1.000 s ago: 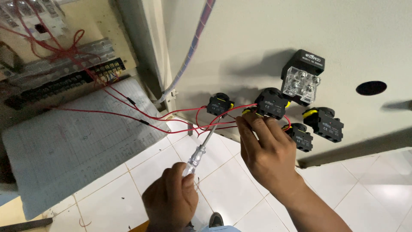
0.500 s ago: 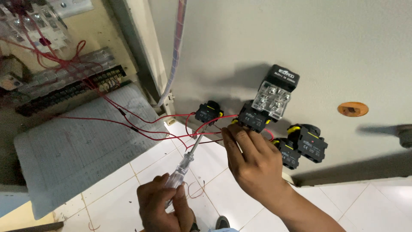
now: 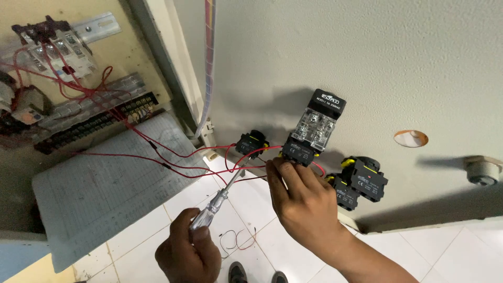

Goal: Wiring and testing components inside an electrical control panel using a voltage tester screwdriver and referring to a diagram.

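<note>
the left hand [image 3: 189, 255], low in the frame's centre, is gripping a clear-handled screwdriver [image 3: 219, 200], fingers wrapped tight around the handle, its tip reaching up toward a small black switch block [image 3: 249, 143] on the grey panel door [image 3: 367, 63]. the right hand [image 3: 303, 202] is pinching red wires [image 3: 246, 154] with fingertips together beneath the central contact block [image 3: 300, 151]. keeping the wire steady and the blade square in the terminal screw would probably be helping here.

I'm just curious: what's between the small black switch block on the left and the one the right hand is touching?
In the head view, looped red wires and the screwdriver tip lie between the small block and the block at the right hand.
</note>
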